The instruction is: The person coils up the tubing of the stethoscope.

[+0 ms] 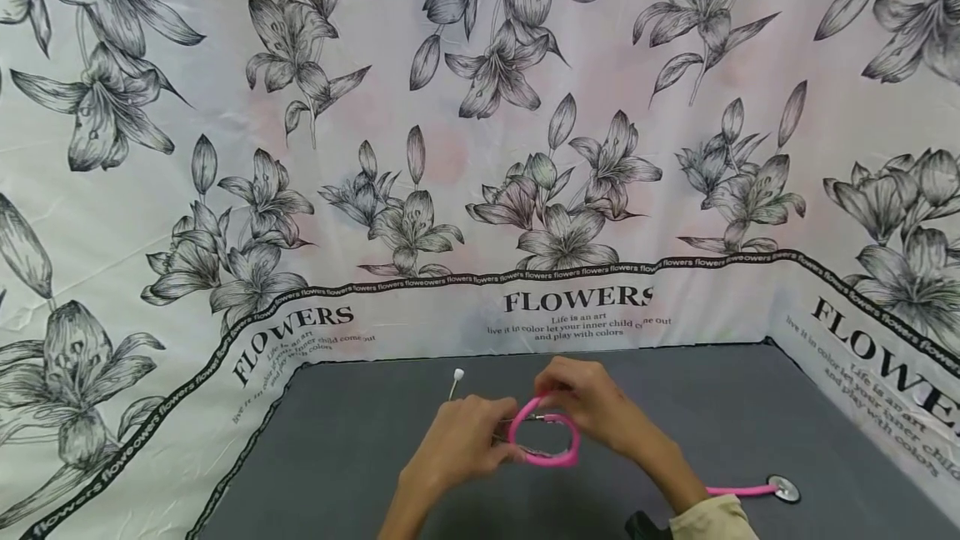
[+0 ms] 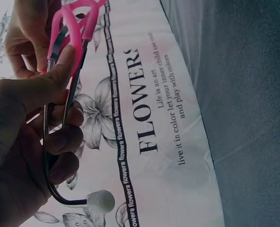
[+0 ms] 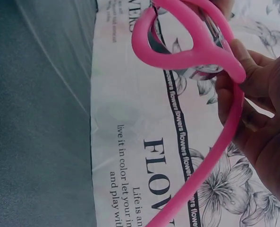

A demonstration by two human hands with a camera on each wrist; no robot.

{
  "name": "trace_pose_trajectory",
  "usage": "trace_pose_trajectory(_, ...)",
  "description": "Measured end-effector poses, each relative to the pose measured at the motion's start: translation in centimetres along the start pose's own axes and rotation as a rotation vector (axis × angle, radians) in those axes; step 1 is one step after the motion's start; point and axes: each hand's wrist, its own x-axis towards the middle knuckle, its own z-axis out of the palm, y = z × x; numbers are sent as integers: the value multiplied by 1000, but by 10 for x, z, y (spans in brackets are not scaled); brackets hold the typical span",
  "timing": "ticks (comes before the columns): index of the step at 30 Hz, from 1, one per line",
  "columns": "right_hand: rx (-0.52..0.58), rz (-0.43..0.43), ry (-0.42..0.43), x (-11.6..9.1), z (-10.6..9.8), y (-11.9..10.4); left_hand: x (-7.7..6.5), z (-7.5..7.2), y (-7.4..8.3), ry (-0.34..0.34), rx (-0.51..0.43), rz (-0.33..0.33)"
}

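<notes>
L hand (image 1: 467, 437) clamps metal ear tubes (image 2: 46, 151), prob. to steady them, w/ R hand (image 1: 592, 402) pinching pink steth tubing (image 3: 208, 161), apparently to hold it looped.

1. One left hand (image 1: 465, 444) and one right hand (image 1: 588, 407), making two.
2. One pink stethoscope (image 1: 547, 461).
3. One round chest piece (image 1: 784, 488).
4. One white ear tip (image 1: 459, 374) showing.
5. Two metal tubes (image 2: 46, 120), counted from the left wrist.
6. Three large "FLOWERS" headings (image 1: 577, 299) in the head view, the rightmost cut off.
7. One grey tabletop (image 1: 337, 457).
8. One pale sleeve (image 1: 712, 521).
9. One dark object (image 1: 645, 526), partly visible.
</notes>
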Motion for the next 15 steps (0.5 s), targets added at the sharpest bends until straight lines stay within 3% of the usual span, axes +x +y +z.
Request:
trace_pose_trajectory(7,37,23,-30,-2,-2,8,0,-5,1,9,-58,17)
trace_pose_trajectory(11,150,147,-62,-7,-2,14,-1,-9,3,46,-95,31)
trace_pose_trajectory(15,260,305,-31,-12,-1,14,1,-14,4,116,-118,43)
